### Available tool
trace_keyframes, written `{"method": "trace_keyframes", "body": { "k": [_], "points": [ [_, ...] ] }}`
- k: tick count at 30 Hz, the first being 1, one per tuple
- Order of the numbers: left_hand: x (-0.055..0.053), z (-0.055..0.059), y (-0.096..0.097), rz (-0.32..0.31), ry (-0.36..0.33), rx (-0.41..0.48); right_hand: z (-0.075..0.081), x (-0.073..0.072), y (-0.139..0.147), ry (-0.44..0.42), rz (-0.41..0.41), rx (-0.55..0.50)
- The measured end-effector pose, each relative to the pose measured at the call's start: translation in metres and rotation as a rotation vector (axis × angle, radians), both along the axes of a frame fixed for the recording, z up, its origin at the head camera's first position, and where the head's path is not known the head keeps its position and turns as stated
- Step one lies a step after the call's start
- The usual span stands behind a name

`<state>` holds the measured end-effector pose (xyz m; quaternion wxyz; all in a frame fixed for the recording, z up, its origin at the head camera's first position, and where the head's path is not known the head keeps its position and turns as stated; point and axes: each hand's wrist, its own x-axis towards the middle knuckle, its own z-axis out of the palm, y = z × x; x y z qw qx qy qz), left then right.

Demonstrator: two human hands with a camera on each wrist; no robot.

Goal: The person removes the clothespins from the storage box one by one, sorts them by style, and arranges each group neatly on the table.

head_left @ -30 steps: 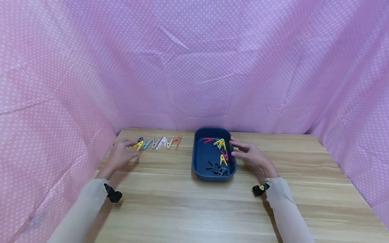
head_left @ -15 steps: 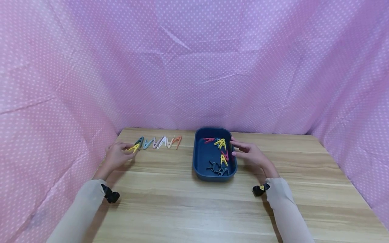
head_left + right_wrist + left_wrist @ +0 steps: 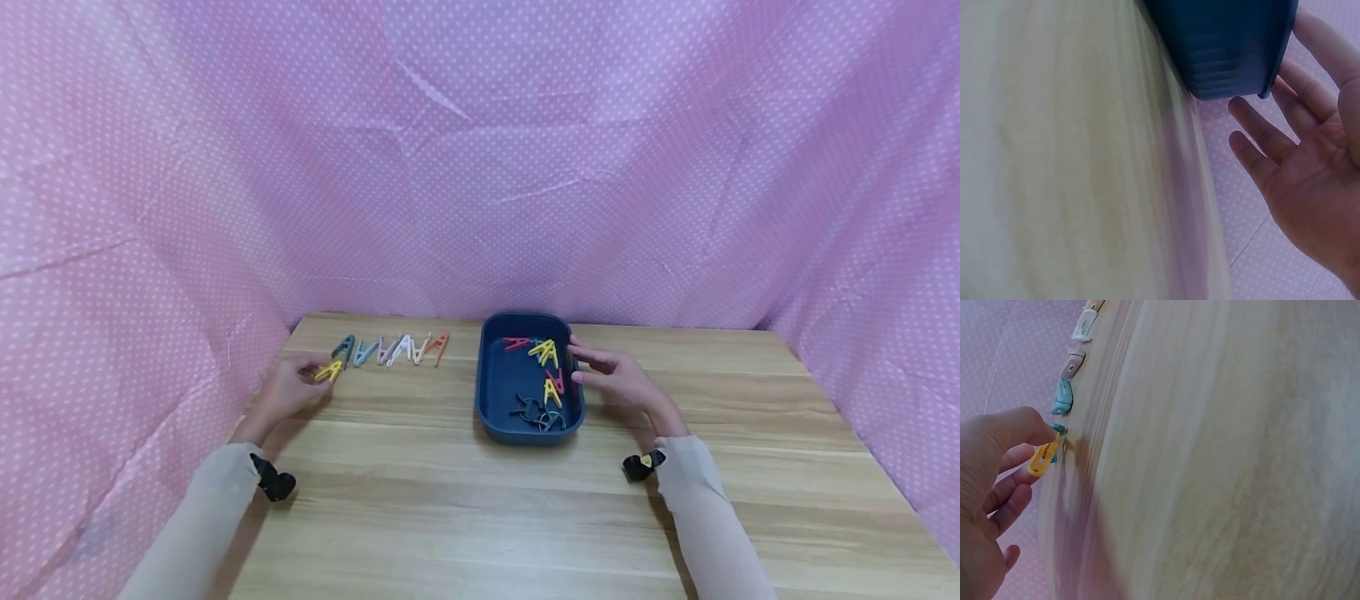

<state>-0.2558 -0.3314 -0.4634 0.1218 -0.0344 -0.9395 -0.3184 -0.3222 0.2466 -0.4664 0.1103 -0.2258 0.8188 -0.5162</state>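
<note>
My left hand (image 3: 288, 387) pinches a yellow clothespin (image 3: 329, 371) between thumb and fingers at the left end of a row of clothespins. Right behind it on the table lies a dark teal clothespin (image 3: 343, 346), partly covered by the yellow one in the left wrist view. To its right are a light blue clothespin (image 3: 363, 353), a white one (image 3: 1084, 325) and an orange one (image 3: 438, 344). My right hand (image 3: 618, 383) has its fingers extended, the tips at the right rim of a dark blue bin (image 3: 483, 392). Inside the bin sit red and yellow clothespins (image 3: 545, 352).
Several dark clips (image 3: 536, 414) lie at the near end of the bin. The wooden table (image 3: 450, 517) runs back to a pink polka-dot curtain (image 3: 480, 208), which also hangs at both sides.
My left hand has drawn back slightly to the left with the yellow clothespin, uncovering the dark teal one. The right hand and the bin have stayed in place.
</note>
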Motion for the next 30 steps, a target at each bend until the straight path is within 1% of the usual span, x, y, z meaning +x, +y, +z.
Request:
{"method": "trace_keyframes", "body": {
  "k": [4, 9, 13, 15, 21, 25, 30],
  "points": [
    [-0.0015, -0.0018, -0.0033, -0.047, -0.073, 0.044, 0.0005, -0.001, -0.0005, -0.011, -0.007, -0.001],
    [-0.0041, -0.0055, -0.008, -0.087, -0.164, 0.079, 0.0023, -0.0009, -0.0012, -0.01, -0.003, 0.007],
    [-0.0048, -0.0059, -0.0082, -0.081, -0.222, 0.074, 0.0045, 0.0005, -0.0019, -0.017, -0.005, 0.001],
    [-0.0049, -0.0048, -0.0071, -0.085, -0.236, 0.068, 0.0051, 0.001, -0.0019, -0.023, -0.009, 0.0],
    [-0.0041, -0.0019, -0.003, -0.094, -0.248, 0.06, 0.0047, 0.0014, -0.0009, -0.029, -0.011, 0.009],
    [-0.0036, -0.0025, -0.0029, -0.094, -0.265, 0.06, 0.0029, 0.001, -0.0008, -0.022, -0.005, 0.009],
    [-0.0039, -0.0049, -0.0038, -0.107, -0.264, 0.066, 0.0016, 0.0007, -0.0006, -0.005, 0.003, 0.018]
  ]
}}
